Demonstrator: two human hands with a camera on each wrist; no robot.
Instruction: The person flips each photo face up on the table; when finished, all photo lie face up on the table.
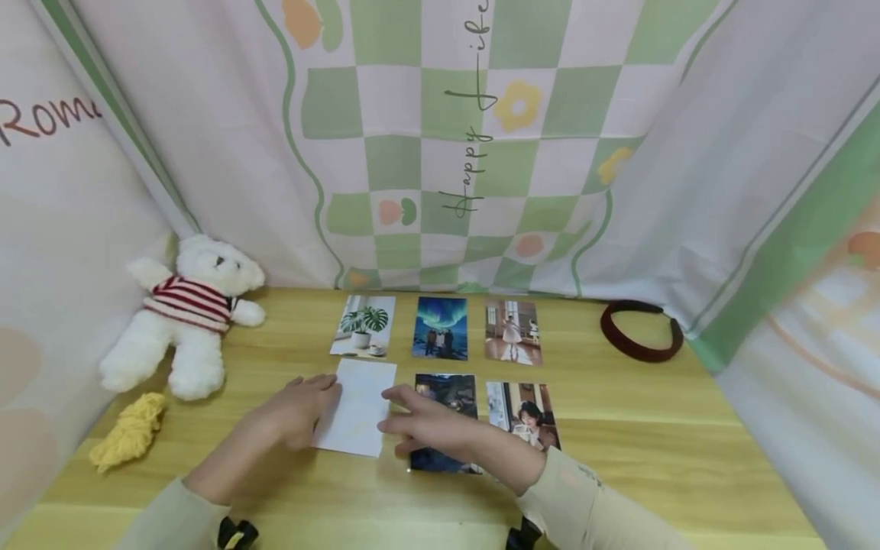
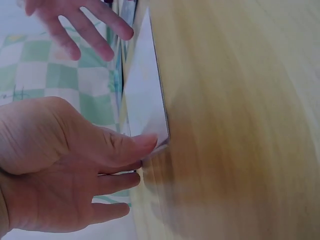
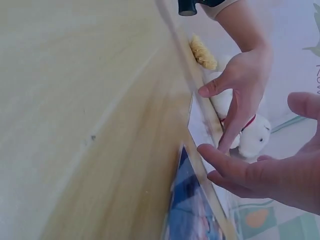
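Note:
A blank white card (image 1: 359,412) lies front left in the group of picture cards. My left hand (image 1: 296,409) pinches its left edge; in the left wrist view the thumb (image 2: 145,143) lies over the card's corner. On the other side, my right hand (image 1: 433,420) has its fingers spread, the tips close to the card's right edge, and it holds nothing. Under the right hand, partly hidden, is a dark night-scene card (image 1: 447,389). To the right of that, the forearm overlaps a card with a person (image 1: 532,412).
Behind are a plant card (image 1: 363,325), an aurora card (image 1: 441,328) and a dancer card (image 1: 512,331). A white teddy bear (image 1: 195,317) and a yellow yarn bundle (image 1: 128,431) are at left. A dark red headband (image 1: 639,355) lies at right. Curtains (image 1: 467,153) hang along the back edge.

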